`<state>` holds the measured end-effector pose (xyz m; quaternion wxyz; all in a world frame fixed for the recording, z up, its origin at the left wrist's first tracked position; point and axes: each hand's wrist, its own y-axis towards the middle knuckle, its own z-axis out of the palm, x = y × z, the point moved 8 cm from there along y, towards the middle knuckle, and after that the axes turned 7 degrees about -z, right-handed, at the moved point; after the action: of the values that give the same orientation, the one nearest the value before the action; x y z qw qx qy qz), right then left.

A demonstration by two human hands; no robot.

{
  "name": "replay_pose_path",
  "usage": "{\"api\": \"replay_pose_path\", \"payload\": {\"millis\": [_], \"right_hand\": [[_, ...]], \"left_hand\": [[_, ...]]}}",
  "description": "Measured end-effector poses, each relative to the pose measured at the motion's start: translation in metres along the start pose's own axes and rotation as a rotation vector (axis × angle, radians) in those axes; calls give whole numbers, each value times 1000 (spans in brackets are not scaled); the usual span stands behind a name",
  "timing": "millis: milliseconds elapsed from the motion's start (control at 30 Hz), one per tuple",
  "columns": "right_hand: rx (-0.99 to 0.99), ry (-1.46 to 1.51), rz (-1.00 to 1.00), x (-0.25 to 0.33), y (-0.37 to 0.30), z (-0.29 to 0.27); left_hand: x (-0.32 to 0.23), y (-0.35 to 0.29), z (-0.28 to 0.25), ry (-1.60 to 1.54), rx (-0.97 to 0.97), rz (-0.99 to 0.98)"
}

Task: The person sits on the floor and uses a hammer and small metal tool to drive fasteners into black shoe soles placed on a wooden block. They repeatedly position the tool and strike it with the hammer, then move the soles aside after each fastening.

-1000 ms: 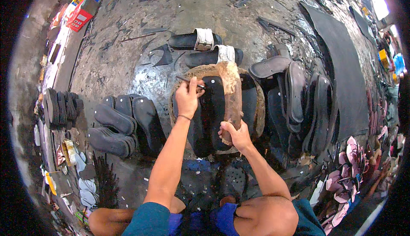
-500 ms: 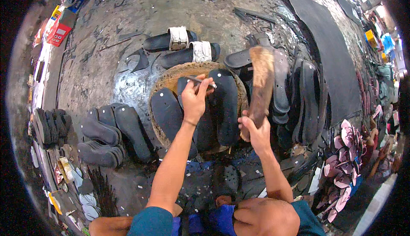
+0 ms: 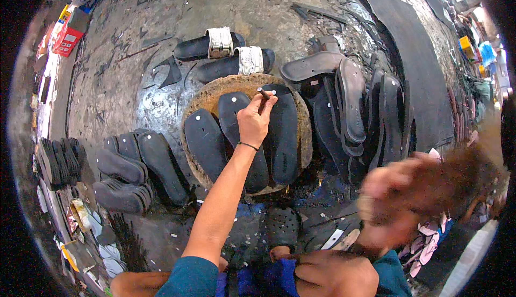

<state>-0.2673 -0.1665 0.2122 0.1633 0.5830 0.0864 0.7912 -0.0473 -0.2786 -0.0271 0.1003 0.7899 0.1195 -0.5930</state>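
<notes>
"Looking for the short dark rod (image 3: 262,92), where do I find it?"

"Over the round wooden block (image 3: 209,94), toward one o'clock if that block is the dial. The left hand (image 3: 255,120) pinches it, thumb and fingers closed on it, just beside the white dot near the toe end of the right-hand sole (image 3: 284,130). Whether the rod touches that sole, I can't tell."

"Any others on the block?"

"Two: the middle sole (image 3: 230,108) runs partly under the hand, and the left-hand sole (image 3: 204,141) lies toward nine. All three are black."

"And the right hand (image 3: 389,189)?"

"Out at four, blurred, its fingers wrapped round a smeared brown club (image 3: 462,173)."

"Farther round?"

"White-strapped slides (image 3: 219,43) at twelve, piled dark soles (image 3: 352,103) between two and three, a black sheet (image 3: 416,77) beyond those, stacked soles (image 3: 121,196) between eight and nine, a red box (image 3: 67,39) at ten."
</notes>
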Motion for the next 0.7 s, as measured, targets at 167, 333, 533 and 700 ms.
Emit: {"api": "replay_pose_path", "payload": {"millis": [167,333,533,700], "right_hand": [[243,-137,280,-84,-12,-6],[171,-56,769,-198,-102,-12],[-3,-150,883,-245,-102,-36],[-48,83,913,-218,-124,-30]], "left_hand": [[0,-5,1,157,-7,170],[1,-16,6,260,87,365],[20,8,-1,-396,47,-413],[-9,-71,-37,-302,114,-352]]}}
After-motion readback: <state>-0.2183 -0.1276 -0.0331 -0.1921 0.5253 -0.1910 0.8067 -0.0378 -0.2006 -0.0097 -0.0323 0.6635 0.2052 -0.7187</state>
